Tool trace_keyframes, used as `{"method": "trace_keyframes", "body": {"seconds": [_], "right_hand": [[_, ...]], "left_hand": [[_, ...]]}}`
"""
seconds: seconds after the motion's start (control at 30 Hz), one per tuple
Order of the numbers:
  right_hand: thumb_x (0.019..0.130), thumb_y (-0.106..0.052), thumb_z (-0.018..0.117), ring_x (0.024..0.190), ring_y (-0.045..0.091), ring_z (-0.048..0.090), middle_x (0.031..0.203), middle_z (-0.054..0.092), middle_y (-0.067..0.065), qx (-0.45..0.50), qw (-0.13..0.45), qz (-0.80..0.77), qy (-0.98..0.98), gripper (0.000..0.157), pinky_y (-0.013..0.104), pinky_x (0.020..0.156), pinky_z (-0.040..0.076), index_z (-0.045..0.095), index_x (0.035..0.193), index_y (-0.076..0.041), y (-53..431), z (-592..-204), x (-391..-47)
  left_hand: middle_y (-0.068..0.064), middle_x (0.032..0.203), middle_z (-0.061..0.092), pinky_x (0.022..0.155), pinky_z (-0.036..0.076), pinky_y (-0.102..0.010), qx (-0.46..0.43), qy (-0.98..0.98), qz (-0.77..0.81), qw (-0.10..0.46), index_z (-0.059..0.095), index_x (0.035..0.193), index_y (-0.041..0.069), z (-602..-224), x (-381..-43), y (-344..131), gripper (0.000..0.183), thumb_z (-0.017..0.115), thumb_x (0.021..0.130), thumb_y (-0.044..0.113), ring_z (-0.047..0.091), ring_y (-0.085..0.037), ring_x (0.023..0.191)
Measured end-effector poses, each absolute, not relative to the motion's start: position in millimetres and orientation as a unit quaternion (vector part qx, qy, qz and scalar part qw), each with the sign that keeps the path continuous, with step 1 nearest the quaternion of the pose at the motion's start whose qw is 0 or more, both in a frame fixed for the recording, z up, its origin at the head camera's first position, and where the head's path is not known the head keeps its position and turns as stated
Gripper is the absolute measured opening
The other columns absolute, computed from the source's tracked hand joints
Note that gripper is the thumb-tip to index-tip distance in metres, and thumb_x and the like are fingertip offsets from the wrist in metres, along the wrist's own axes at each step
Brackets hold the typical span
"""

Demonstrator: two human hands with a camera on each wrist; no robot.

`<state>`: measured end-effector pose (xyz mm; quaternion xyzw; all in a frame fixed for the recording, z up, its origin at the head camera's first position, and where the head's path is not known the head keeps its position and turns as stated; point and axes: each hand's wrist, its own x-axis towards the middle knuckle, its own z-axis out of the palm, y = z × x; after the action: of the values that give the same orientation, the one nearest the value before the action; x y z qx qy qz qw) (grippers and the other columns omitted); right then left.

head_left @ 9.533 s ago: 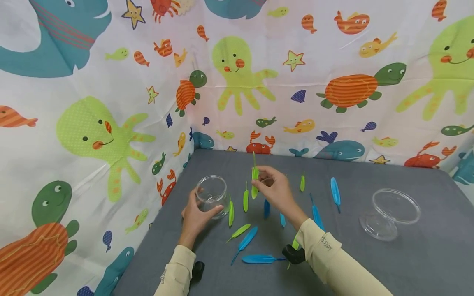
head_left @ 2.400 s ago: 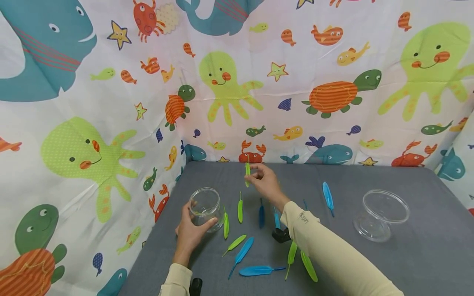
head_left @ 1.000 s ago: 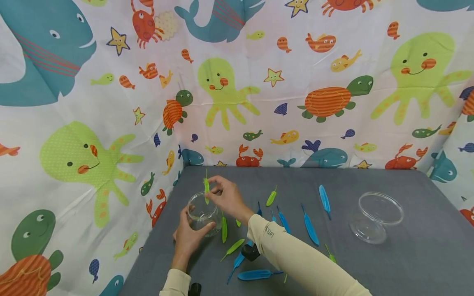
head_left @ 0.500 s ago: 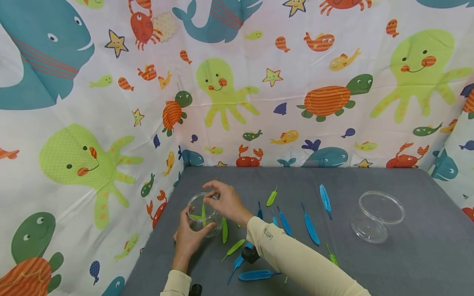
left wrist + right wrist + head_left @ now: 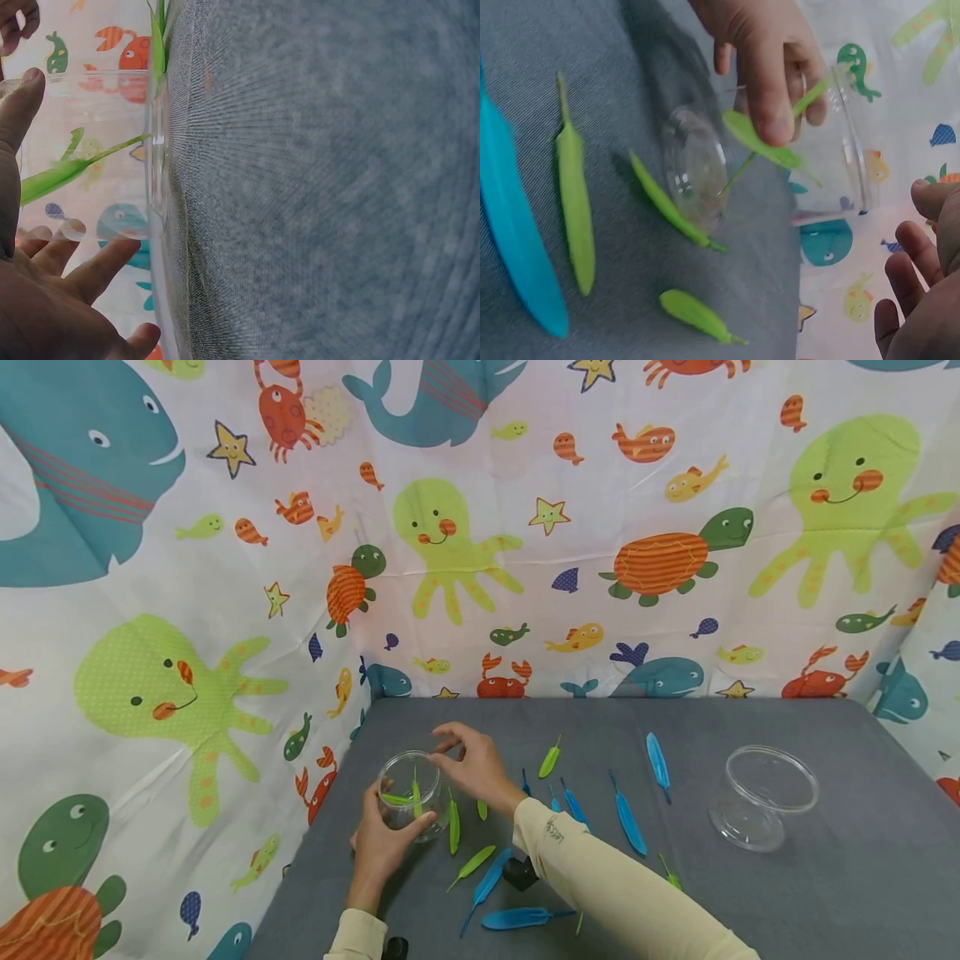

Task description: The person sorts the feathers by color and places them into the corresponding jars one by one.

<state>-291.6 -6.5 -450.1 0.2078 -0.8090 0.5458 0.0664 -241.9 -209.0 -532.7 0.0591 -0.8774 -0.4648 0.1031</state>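
My left hand grips a clear glass jar at the left of the grey table, its thumb along the near side. Inside the jar are two green feathers, one standing upright and one lying slanted. In the left wrist view, a feather shows through the glass in front of the fingers. Just right of the jar's rim, my right hand holds nothing, its fingers loosely bent. The right wrist view shows this right hand apart from the jar.
Several green feathers and blue feathers lie scattered right of and in front of the jar. A clear glass bowl on a foot stands farther right. A sea-animal print curtain borders the table behind and at left.
My right hand carried a green feather left to the jar and let it drop inside, then drew back slightly right. The left hand keeps holding the jar.
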Motion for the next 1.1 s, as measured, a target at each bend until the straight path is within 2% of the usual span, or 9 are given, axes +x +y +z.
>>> {"method": "trace_keyframes", "body": {"seconds": [0.1, 0.2, 0.3, 0.43, 0.63, 0.8, 0.97, 1.1], "right_hand": [[0.096, -0.021, 0.073, 0.089, 0.030, 0.062, 0.114, 0.073, 0.006, 0.198, 0.088, 0.536, -0.816, 0.034, 0.044, 0.093, 0.046, 0.066, 0.129, -0.019, -1.5, -457.7, -293.3], [0.094, -0.021, 0.075, 0.100, 0.029, 0.061, 0.116, 0.072, 0.006, 0.189, 0.119, 0.517, -0.826, 0.033, 0.051, 0.102, 0.035, 0.067, 0.126, -0.018, 5.0, -466.3, -295.3], [0.094, -0.023, 0.075, 0.103, 0.027, 0.060, 0.117, 0.072, 0.007, 0.172, 0.141, 0.503, -0.835, 0.032, 0.053, 0.097, 0.036, 0.069, 0.125, -0.016, 13.2, -474.1, -298.1], [0.096, -0.031, 0.072, 0.107, 0.029, 0.059, 0.119, 0.071, 0.009, 0.119, 0.139, 0.495, -0.849, 0.031, 0.057, 0.100, 0.035, 0.070, 0.122, -0.015, 26.0, -482.9, -302.9], [0.094, -0.044, 0.071, 0.112, 0.034, 0.052, 0.122, 0.067, 0.014, 0.020, 0.141, 0.453, -0.880, 0.039, 0.059, 0.098, 0.032, 0.072, 0.121, -0.015, 50.2, -497.4, -314.0], [0.092, -0.044, 0.073, 0.113, 0.040, 0.044, 0.125, 0.060, 0.021, -0.032, 0.175, 0.412, -0.894, 0.046, 0.059, 0.092, 0.029, 0.070, 0.122, -0.010, 75.2, -516.5, -323.2], [0.092, -0.046, 0.072, 0.119, 0.043, 0.038, 0.135, 0.051, 0.025, -0.072, 0.173, 0.390, -0.901, 0.052, 0.061, 0.095, 0.026, 0.067, 0.128, -0.009, 98.7, -530.6, -323.8], [0.092, -0.045, 0.073, 0.120, 0.046, 0.037, 0.135, 0.050, 0.027, -0.080, 0.180, 0.386, -0.901, 0.053, 0.063, 0.094, 0.024, 0.067, 0.127, -0.006, 110.6, -540.4, -324.7]], "left_hand": [[-0.001, 0.159, 0.043, 0.113, 0.008, -0.070, 0.062, -0.877, -0.464, 0.106, 0.032, 0.154, 0.025, -533.1, -242.6, -209.2, 0.103, 0.087, 0.073, 0.056, 0.048, -0.040, 0.137], [-0.001, 0.159, 0.043, 0.113, 0.008, -0.070, 0.065, -0.878, -0.463, 0.107, 0.032, 0.154, 0.025, -533.3, -243.2, -209.0, 0.102, 0.088, 0.074, 0.054, 0.048, -0.040, 0.137], [-0.001, 0.159, 0.042, 0.114, 0.007, -0.071, 0.068, -0.878, -0.462, 0.108, 0.032, 0.154, 0.025, -533.1, -243.0, -208.6, 0.101, 0.088, 0.074, 0.053, 0.048, -0.040, 0.137], [-0.001, 0.159, 0.042, 0.115, 0.006, -0.071, 0.073, -0.877, -0.462, 0.107, 0.032, 0.154, 0.025, -533.3, -242.0, -208.5, 0.103, 0.088, 0.073, 0.055, 0.048, -0.040, 0.138], [0.001, 0.161, 0.041, 0.115, 0.006, -0.071, 0.079, -0.877, -0.462, 0.102, 0.031, 0.155, 0.027, -534.4, -242.8, -207.9, 0.103, 0.088, 0.073, 0.054, 0.047, -0.039, 0.140], [0.002, 0.160, 0.041, 0.115, 0.007, -0.071, 0.085, -0.878, -0.460, 0.102, 0.031, 0.155, 0.027, -533.4, -243.2, -206.6, 0.100, 0.089, 0.076, 0.047, 0.047, -0.040, 0.140], [0.001, 0.160, 0.041, 0.114, 0.007, -0.071, 0.085, -0.877, -0.462, 0.102, 0.031, 0.155, 0.026, -532.6, -242.6, -205.2, 0.100, 0.089, 0.076, 0.045, 0.048, -0.040, 0.139], [0.002, 0.160, 0.041, 0.114, 0.006, -0.072, 0.087, -0.877, -0.463, 0.099, 0.030, 0.155, 0.027, -532.2, -243.1, -205.6, 0.100, 0.089, 0.076, 0.046, 0.047, -0.040, 0.140]]}}
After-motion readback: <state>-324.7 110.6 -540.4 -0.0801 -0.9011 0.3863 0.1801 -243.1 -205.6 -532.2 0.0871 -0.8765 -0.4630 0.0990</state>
